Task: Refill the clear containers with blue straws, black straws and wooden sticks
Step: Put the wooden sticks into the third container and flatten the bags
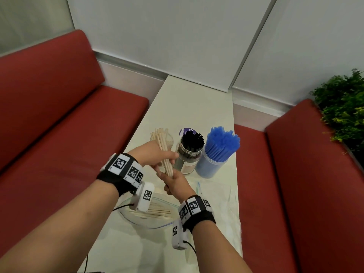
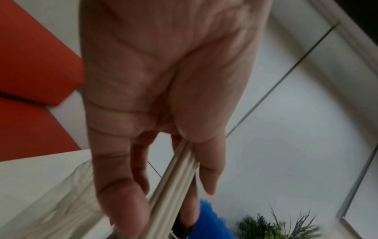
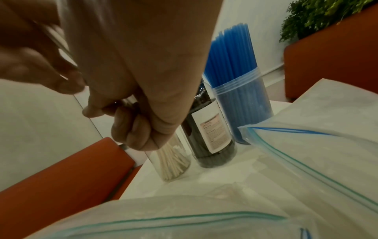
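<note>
two jars look full of straws; both hands grip a stick bundle by the third jar, more sticks left bagged.

Wearing black wristbands on bare forearms, each carrying white blocks printed with black square-code markers; trailing thin black cables from white camera housings.

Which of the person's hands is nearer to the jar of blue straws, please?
Right. The right hand sits just left of the blue-straw jar; the left hand is farther left, past the black-straw jar.
</note>
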`<control>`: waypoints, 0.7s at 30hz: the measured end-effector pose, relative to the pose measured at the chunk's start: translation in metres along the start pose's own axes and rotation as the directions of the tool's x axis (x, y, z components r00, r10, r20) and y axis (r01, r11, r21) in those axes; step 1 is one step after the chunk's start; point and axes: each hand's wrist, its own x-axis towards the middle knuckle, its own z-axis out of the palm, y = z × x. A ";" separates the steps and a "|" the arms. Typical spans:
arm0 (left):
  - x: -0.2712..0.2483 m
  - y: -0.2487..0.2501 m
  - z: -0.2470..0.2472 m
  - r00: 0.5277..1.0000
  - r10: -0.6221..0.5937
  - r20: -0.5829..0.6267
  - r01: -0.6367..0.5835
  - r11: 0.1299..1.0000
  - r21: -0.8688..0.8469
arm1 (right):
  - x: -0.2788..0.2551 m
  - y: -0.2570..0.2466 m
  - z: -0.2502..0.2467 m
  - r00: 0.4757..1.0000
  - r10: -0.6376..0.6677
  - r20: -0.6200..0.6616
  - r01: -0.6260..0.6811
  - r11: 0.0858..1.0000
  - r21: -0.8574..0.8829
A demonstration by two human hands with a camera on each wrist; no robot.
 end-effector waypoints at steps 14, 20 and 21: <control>0.019 0.035 -0.038 0.976 0.031 -0.214 -0.065 0.986 -0.155 | -0.001 0.029 0.008 0.911 0.335 0.240 -0.174 0.841 -0.512; 0.058 0.035 -0.057 0.929 0.047 -0.366 -0.123 0.975 -0.186 | -0.006 0.078 0.045 0.945 0.204 0.257 0.156 0.412 -0.898; 0.064 0.030 -0.055 0.932 0.037 -0.361 -0.108 0.978 -0.178 | -0.007 0.087 0.046 0.949 0.173 0.265 0.186 0.372 -0.909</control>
